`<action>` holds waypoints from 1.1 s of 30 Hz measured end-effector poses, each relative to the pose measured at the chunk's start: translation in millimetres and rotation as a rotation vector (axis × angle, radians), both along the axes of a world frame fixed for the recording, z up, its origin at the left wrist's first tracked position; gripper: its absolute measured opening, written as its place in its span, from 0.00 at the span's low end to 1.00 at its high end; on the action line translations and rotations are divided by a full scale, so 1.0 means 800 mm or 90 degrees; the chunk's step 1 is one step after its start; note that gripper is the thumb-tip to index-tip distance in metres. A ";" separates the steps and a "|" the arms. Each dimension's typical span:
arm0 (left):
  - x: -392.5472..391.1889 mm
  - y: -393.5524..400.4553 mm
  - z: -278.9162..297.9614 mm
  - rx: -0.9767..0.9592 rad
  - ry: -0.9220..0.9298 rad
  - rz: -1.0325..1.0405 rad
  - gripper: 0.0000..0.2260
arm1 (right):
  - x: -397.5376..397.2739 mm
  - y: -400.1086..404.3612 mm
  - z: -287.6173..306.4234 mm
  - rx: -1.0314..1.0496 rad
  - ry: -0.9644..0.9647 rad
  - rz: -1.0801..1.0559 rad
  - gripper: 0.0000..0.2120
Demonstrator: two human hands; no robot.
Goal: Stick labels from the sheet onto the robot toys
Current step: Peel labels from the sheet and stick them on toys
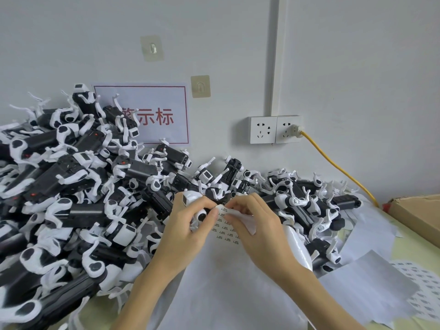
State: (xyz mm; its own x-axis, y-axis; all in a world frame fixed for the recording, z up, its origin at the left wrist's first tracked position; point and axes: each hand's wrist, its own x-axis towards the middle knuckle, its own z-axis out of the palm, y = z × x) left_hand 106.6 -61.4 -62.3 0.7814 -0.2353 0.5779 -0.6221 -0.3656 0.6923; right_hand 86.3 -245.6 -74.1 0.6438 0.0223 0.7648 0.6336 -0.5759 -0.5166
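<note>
Right hand (256,225), frame centre: thumb and forefinger are pinching at the top edge of the label sheet (226,228), peeling either a label or the sheet's corner; too small to tell which. Other fingers are curling loosely over the sheet.

Left hand (188,228), touching distance to its left: fingers are gripping one robot toy (194,206), its white head poking up above the knuckles, body running roughly left-right toward the right hand. Left thumb tip is sitting just beside the right fingertips.

Key relation: the toy is lying immediately left of and slightly above the pinch, so the label only needs a short carry leftward onto the dark body. Right hand is nearer the labels, left nearer the toy.

Outward: the sheet is draping down toward the lower frame. The toy pile (78,186) is filling the left half and trailing right behind the hands. More sheets (419,289) lower right. A box (419,217) at right edge. Wall sign (157,117) upper left; socket (275,129) with yellow cord (338,167) upper right.
</note>
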 end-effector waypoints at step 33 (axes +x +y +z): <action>0.002 -0.003 -0.006 -0.001 -0.078 0.077 0.06 | 0.006 -0.010 -0.006 -0.006 -0.001 0.043 0.10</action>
State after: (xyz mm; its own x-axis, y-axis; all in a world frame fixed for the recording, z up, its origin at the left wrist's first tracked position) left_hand 108.5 -64.1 -67.4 0.7282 -0.1429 0.6703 -0.6529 -0.4419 0.6151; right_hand 91.1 -253.3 -79.1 0.6399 0.0732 0.7650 0.6717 -0.5369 -0.5104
